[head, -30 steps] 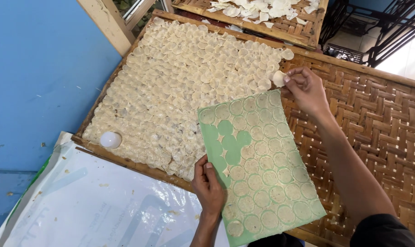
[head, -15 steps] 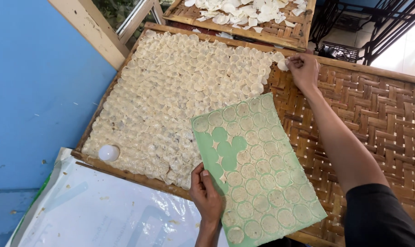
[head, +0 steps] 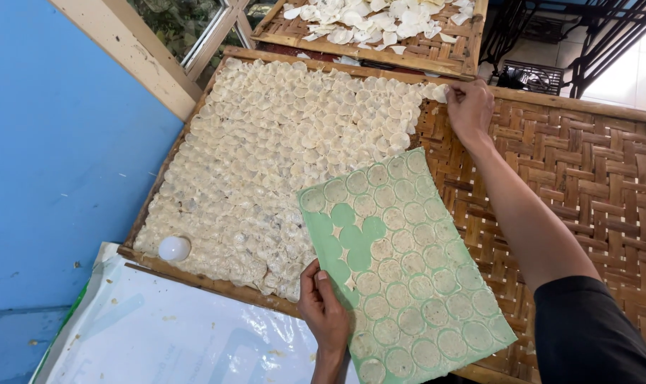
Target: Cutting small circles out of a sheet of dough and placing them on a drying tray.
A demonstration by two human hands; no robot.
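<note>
Woven bamboo tray (head: 586, 163) lying flat, left half covered in pale round wafers (head: 287, 142). Green sheet (head: 401, 263) with cut discs resting tilted over tray's near edge. Left hand (head: 325, 313) pinching sheet's near-left edge. Right hand (head: 469, 107) pressing single wafer (head: 437, 91) at far rim, fingers closed on it. Small white ball (head: 174, 248) sitting at tray's near-left corner.

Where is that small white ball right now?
The white ball sits at the near left corner of the woven tray, on the pale discs, left of the green sheet.
</note>
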